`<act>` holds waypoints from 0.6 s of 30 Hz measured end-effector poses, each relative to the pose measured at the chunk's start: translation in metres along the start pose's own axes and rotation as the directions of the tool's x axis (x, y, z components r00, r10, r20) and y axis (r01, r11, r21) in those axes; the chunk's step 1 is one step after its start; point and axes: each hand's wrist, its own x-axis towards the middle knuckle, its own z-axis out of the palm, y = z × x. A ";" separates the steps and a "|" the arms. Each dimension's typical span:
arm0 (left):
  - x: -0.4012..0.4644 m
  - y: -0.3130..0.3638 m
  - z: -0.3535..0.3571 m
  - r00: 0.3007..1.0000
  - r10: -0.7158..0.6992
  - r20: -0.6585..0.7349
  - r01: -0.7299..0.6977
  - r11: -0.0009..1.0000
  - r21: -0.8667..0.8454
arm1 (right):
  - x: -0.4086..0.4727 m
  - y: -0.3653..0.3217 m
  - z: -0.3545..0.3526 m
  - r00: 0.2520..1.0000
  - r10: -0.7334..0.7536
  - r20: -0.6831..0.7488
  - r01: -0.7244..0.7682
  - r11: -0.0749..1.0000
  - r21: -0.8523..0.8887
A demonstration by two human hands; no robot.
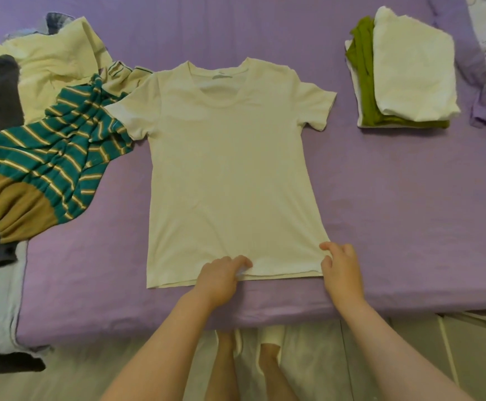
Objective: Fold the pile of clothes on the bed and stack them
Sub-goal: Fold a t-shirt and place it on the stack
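On smooth purple bedding (380,198), both hands' (221,280) (341,269) grip pinches the flat white T-shirt's (230,169) hem.

both forearms reach forward; left hand (220,277) fingers curled, pinching; right hand (341,269) fingers curled, gripping.

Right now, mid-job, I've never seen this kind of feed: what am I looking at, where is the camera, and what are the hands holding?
There is no machine here: a person's two bare hands, filmed from one camera on their head, looking down at a bed with a purple sheet. A white T-shirt lies spread flat. The left hand pinches its bottom hem near the middle; the right hand grips the hem's right corner. Unfolded clothes, including a teal striped garment, lie at left. A folded stack of white and green sits at upper right.
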 end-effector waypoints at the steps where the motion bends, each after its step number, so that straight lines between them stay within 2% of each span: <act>1: -0.001 0.003 0.000 1.000 0.005 0.015 -0.005 1.000 0.026 | 0.000 0.001 -0.001 0.999 -0.006 0.035 0.007 0.999 -0.037; 4: -0.003 0.012 -0.002 0.999 -0.023 0.035 0.023 1.000 0.007 | 0.000 0.001 -0.005 0.995 -0.018 0.095 0.029 0.993 -0.117; 8: -0.004 0.028 -0.014 0.993 -0.117 0.020 0.119 0.981 -0.155 | 0.004 -0.005 -0.009 0.996 -0.040 0.081 0.054 0.983 -0.178; 12: -0.002 0.044 -0.034 0.982 -0.187 0.010 0.181 0.931 -0.317 | 0.013 -0.023 -0.017 0.992 -0.088 0.085 0.100 0.984 -0.147; 16: 0.010 0.048 -0.063 0.982 -0.188 -0.008 0.171 0.907 -0.386 | 0.033 -0.053 -0.028 0.986 -0.106 0.127 0.113 0.992 -0.052; 18: 0.023 0.046 -0.079 0.984 -0.176 -0.013 0.155 0.897 -0.414 | 0.049 -0.067 -0.035 0.983 -0.113 0.146 0.123 0.991 -0.060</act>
